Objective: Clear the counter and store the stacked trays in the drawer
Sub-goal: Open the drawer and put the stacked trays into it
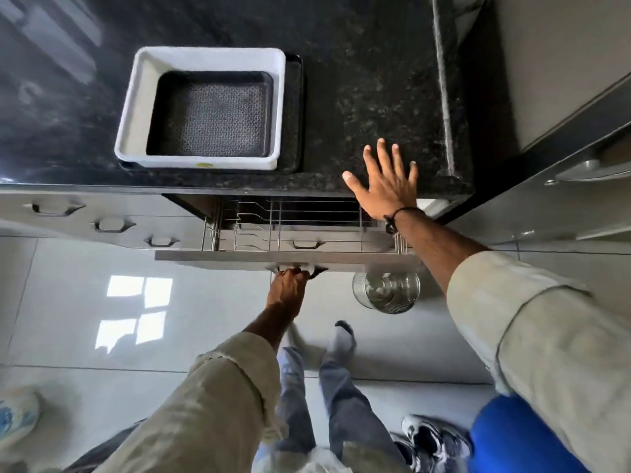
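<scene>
A stack of trays sits on the black granite counter (358, 80): a white tray (136, 97) with a smaller black patterned tray (211, 114) inside it, both resting on a larger black tray (293, 114). Below the counter's front edge a drawer (239, 257) with a wire rack stands partly pulled out. My left hand (290, 285) is shut on the drawer handle (317, 272). My right hand (386, 182) lies flat with fingers spread on the counter edge, to the right of the trays and apart from them.
Closed drawers with handles (109, 225) run to the left. A steel lidded container (386, 291) stands on the tiled floor under the drawer's right end. My feet, shoes (430, 438) and a blue object (512, 438) are below. A cabinet (563, 80) stands at right.
</scene>
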